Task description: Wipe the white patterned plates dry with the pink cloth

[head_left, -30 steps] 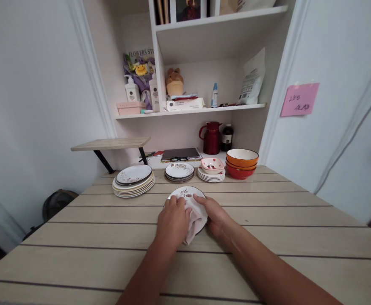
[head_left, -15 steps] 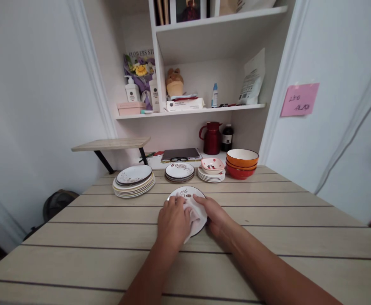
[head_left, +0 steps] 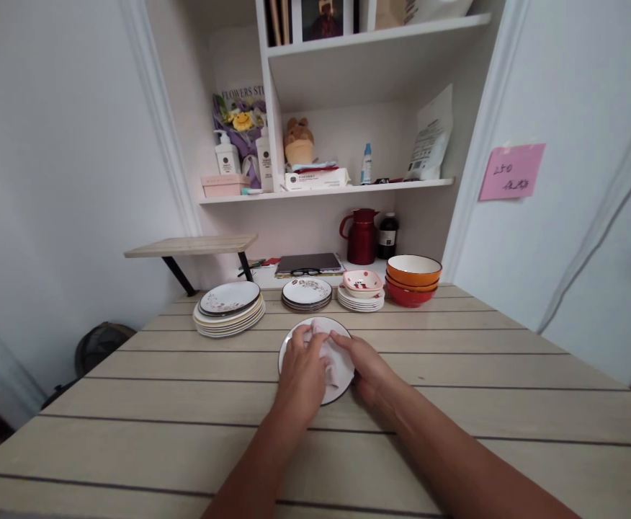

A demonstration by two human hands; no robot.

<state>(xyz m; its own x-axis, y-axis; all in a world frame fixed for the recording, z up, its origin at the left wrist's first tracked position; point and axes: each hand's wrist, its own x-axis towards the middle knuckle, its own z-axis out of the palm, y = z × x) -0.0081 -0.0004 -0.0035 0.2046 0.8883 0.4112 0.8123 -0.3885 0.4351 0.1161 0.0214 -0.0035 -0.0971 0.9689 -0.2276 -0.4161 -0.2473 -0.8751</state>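
Observation:
A white plate (head_left: 289, 355) with a dark rim is held over the middle of the slatted wooden table (head_left: 186, 404). My right hand (head_left: 368, 367) grips its right edge, the thumb on top and the other fingers hidden beneath. On the plate's face, my left hand (head_left: 303, 371) presses a crumpled pale pink cloth (head_left: 333, 367), its fingers bent over it. The cloth spreads out between the two hands and covers most of the plate's printed pattern. Just beyond lies a short stack of similar patterned plates (head_left: 307, 293).
Behind stand a taller plate stack (head_left: 229, 310) at left, small dishes (head_left: 361, 294) and orange and red bowls (head_left: 413, 280) at right. A small raised wooden shelf (head_left: 191, 246) overhangs the back left. A red jug (head_left: 361, 236) stands beside a dark bottle (head_left: 387, 236).
My left hand has shifted slightly right and towards the plate's middle, carrying the cloth up across the pattern. My right hand keeps its hold on the edge.

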